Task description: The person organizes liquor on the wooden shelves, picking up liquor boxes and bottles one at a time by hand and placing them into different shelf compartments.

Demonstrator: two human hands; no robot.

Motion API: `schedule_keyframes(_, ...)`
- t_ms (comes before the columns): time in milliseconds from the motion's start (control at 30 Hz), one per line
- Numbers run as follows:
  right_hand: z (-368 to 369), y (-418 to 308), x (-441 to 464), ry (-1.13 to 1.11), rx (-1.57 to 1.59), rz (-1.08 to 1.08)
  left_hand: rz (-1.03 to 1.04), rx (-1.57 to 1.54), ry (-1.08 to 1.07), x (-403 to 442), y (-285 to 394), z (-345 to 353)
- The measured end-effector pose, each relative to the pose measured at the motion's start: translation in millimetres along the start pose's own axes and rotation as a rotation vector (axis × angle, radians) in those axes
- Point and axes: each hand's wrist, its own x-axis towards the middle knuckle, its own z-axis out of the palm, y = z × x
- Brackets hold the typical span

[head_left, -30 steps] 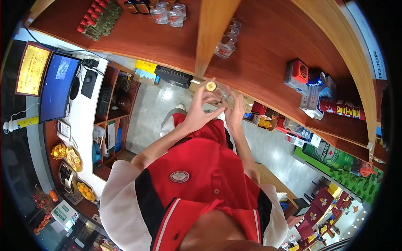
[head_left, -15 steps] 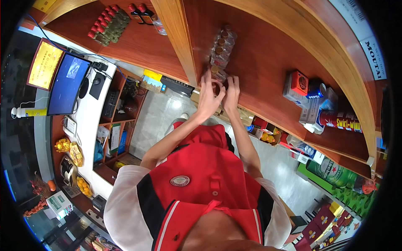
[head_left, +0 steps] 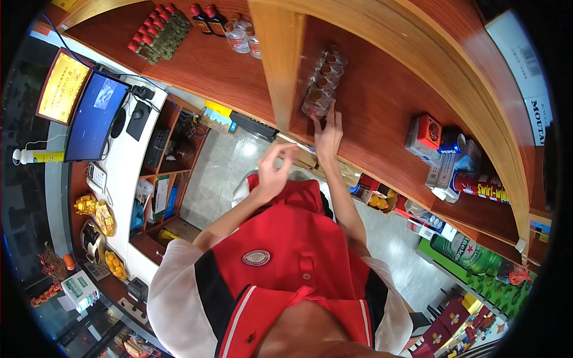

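My right hand (head_left: 329, 134) reaches onto the reddish wooden shelf (head_left: 376, 107), its fingertips at the near end of a row of small clear bottles (head_left: 318, 98) with brown-gold caps. Its thumb and fingers are apart, beside the nearest bottle. The row stands just right of a wooden divider (head_left: 283, 71). My left hand (head_left: 277, 170) hangs in front of the shelf edge, away from the bottles, fingers bent and apart with nothing in them.
Left of the divider stand more clear bottles (head_left: 237, 39), dark red-capped bottles (head_left: 209, 21) and green red-capped bottles (head_left: 160, 34). Boxes, a blue can (head_left: 452, 142) and a red can (head_left: 482, 188) are on the right. A monitor (head_left: 96, 119) is at the left.
The bottle that was between my hands now stands at the near end of the row. My left hand has drawn back toward my body; my right hand remains at the bottles.
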Motion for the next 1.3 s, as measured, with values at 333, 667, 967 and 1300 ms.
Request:
schedule_keyframes(333,11,0,-4,-0.051,0.044,0.027,-0.117,0.044,0.244,138,-88,-74)
schedule_keyframes(667,-15,-38,-53,0.057,-0.101,0.159,0.088,0.66,0.232,268,-100,-45)
schedule_keyframes(967,-40,-83,-122,0.185,-0.178,0.253,0.283,0.425,0.427,255,-114,-38)
schedule_keyframes(1300,-6,-144,-134,0.04,-0.032,0.035,-0.298,-0.609,0.127,148,-81,-136)
